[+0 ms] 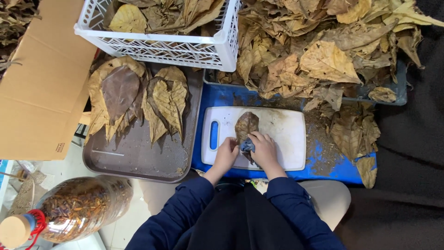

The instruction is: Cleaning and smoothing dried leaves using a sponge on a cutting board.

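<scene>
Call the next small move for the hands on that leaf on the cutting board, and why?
Probably draw the right hand with its blue cloth up along the brown leaf toward its far tip. The left hand pins the near end on the white cutting board, the cloth sits only at the leaf's lower part, and the upper part lies uncovered beyond it.
</scene>
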